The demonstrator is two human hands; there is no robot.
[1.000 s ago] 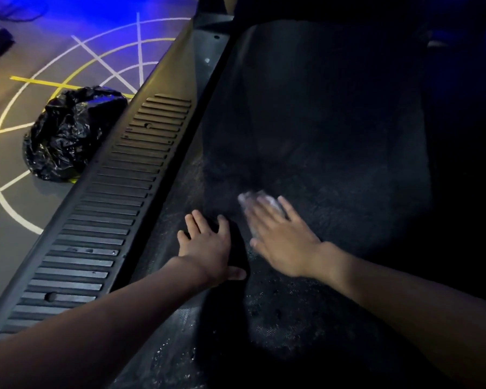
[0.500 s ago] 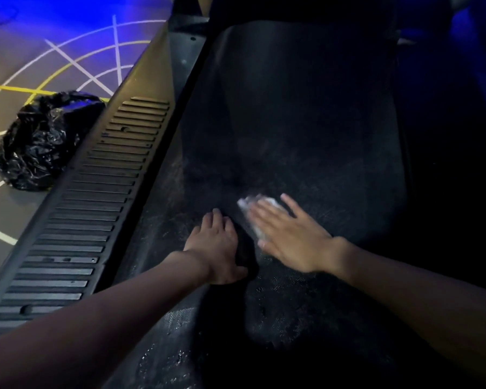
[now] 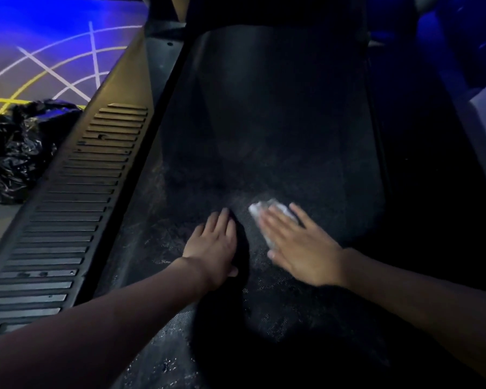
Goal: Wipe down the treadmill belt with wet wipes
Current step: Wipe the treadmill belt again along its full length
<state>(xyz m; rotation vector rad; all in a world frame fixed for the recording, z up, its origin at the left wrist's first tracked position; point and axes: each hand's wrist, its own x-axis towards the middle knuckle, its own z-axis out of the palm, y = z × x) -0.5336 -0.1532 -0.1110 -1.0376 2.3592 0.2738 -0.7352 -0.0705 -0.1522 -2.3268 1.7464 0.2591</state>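
Treadmill belt (image 3: 278, 122) fills the middle of the view, dark and textured, running from 6 o'clock up toward 12 o'clock. Pale dusty smears lie across its nearer half.

The right hand (image 3: 300, 245) lies palm down on the belt a little past centre toward 4 o'clock. Its fingers are straight and slightly spread, and they press a white wet wipe (image 3: 260, 209) flat against the surface rather than curling round it. The wipe shows beyond the fingertips at 11 o'clock of the hand and along the hand's thumb-side edge. The rest of it is covered by the palm and fingers. It is blurred, so it may be folded or bunched, and I cannot tell which.

The left hand (image 3: 213, 242) rests at 9 o'clock of the right hand, near it but not touching, with a strip of shadowed belt between them. It is also flat, palm down, fingers straight and close together, thumb out to the side, and it holds nothing. Both forearms reach in from the bottom corners.

At 9 o'clock of the belt runs a ribbed side rail (image 3: 76, 209), its raised bars crossing it in a long row. Beyond the rail, at the far left edge, a crumpled black plastic bag (image 3: 14, 153) sits on the floor (image 3: 0, 51). The floor is marked with white and yellow lines (image 3: 54, 71) under blue light at 10 to 11 o'clock.
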